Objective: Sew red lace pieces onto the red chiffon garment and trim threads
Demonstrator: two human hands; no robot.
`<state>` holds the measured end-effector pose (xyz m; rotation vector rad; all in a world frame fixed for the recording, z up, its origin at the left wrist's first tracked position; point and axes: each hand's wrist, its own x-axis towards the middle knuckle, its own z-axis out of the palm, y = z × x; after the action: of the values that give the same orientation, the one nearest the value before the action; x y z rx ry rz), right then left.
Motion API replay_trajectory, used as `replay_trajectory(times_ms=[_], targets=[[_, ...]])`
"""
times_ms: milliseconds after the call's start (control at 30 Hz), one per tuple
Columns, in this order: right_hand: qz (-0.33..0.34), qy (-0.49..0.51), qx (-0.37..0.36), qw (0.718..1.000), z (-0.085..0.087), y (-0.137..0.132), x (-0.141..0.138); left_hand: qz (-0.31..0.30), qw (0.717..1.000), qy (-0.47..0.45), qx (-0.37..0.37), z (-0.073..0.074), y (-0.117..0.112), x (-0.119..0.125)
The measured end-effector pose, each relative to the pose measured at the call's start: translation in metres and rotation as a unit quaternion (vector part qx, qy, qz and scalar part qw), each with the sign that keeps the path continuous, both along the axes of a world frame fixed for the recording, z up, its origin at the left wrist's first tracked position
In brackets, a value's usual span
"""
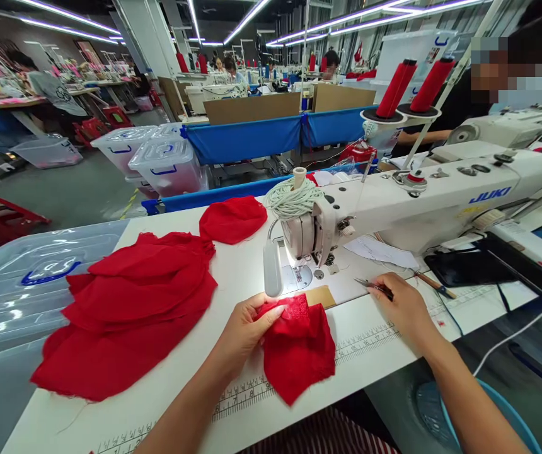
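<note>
Fabric (129,309) lies heaped at the table's (375,353) left. Your left hand (245,331) pinches the red lace piece (299,347) in front of the sewing machine (394,202). Your right hand (406,309) closes on small snips (370,285), touching the table.

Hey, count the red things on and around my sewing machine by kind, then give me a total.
Red thread cones, one at: 2
Red fabric pile at the left: 1
Red piece lying apart behind it: 1
Red lace piece under the left hand: 1
Total: 5
</note>
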<state>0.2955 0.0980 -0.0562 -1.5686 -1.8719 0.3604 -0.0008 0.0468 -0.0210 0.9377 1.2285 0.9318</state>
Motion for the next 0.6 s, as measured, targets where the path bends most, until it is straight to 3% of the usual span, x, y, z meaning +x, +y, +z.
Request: replay_trajectory(times_ms=[100, 167, 233, 267, 400, 600], targets=[[0.049, 0.165, -0.018, 0.985, 0.018, -0.028, -0.021, -0.005, 1.000, -0.022, -0.003, 0.001, -0.001, 0.001], [0.142, 0.263, -0.123, 0.946, 0.033, -0.050, -0.044, -0.017, 0.999, -0.027, -0.001, 0.001, -0.001, 0.002], [0.251, 0.280, -0.195, 0.906, 0.045, -0.068, -0.069, -0.027, 0.999, -0.024, 0.000, 0.001, -0.002, 0.001], [0.268, 0.268, -0.204, 0.903, 0.049, -0.074, -0.081, -0.031, 0.999, -0.022, 0.000, 0.001, -0.002, 0.001], [0.267, 0.242, -0.186, 0.914, 0.046, -0.073, -0.114, -0.054, 0.998, -0.024, 0.013, 0.001, -0.002, 0.001], [0.216, 0.191, -0.105, 0.952, 0.027, -0.061, -0.120, -0.079, 0.996, -0.035, 0.021, 0.001, -0.003, -0.001]])
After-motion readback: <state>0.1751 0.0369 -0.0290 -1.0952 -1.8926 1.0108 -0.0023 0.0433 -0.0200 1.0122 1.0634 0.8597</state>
